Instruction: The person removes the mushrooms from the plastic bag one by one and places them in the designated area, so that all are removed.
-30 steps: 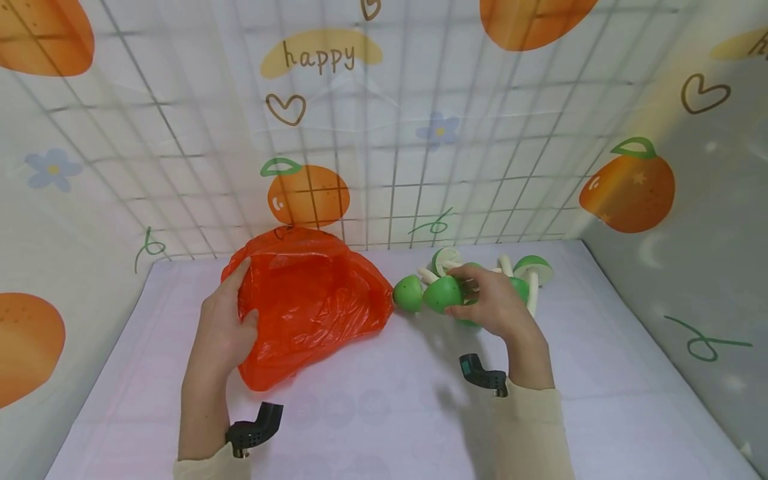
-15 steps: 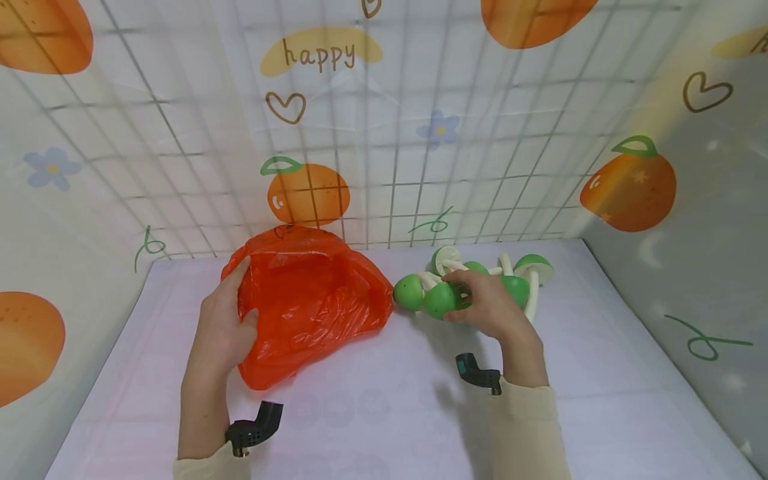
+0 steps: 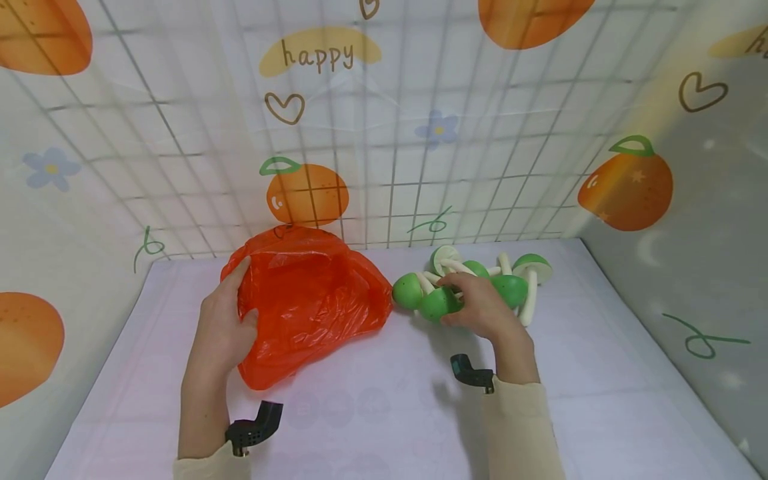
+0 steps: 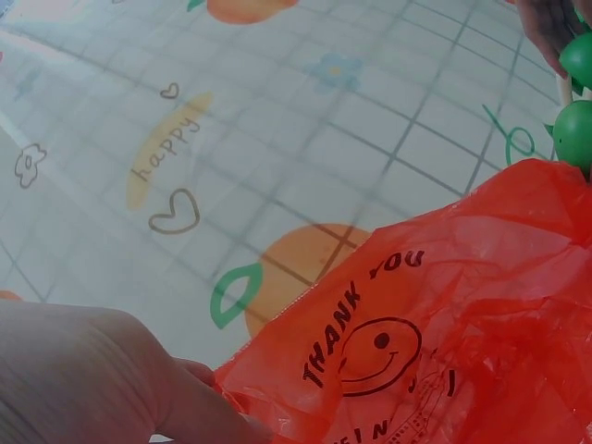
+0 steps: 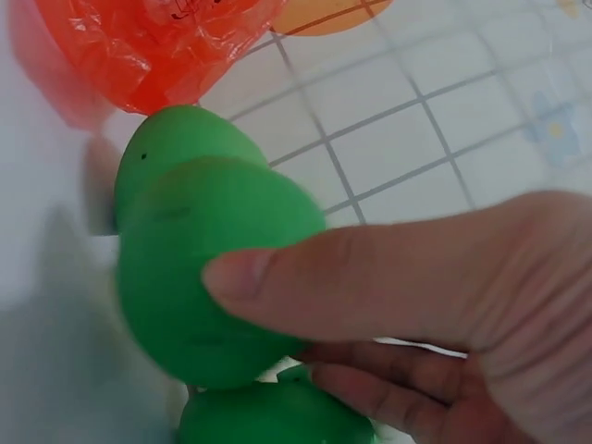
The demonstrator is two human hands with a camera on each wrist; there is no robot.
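A red plastic bag (image 3: 312, 307), printed with "THANK YOU" and a smiling face in the left wrist view, lies at the left. My left hand (image 3: 225, 327) grips its left edge, the fingers partly hidden by the film. To the right, my right hand (image 3: 480, 303) holds a green-capped toy mushroom (image 3: 437, 304); in the right wrist view the thumb (image 5: 242, 276) presses on its cap (image 5: 208, 324). Right beside it, another green mushroom (image 3: 408, 291) lies against the bag's pointed right end. My right hand partly covers the held mushroom's far side.
More green mushrooms with white stems lie behind and right of my right hand, including a green cap (image 3: 511, 291) and a tilted mushroom (image 3: 533, 267). A patterned curtain over a wire grid (image 3: 384, 133) closes off the back of the pale table (image 3: 360, 427).
My right hand has shifted slightly left and nearer with the mushroom, which now sits closer beside the one at the bag. The left hand and bag have stayed put.
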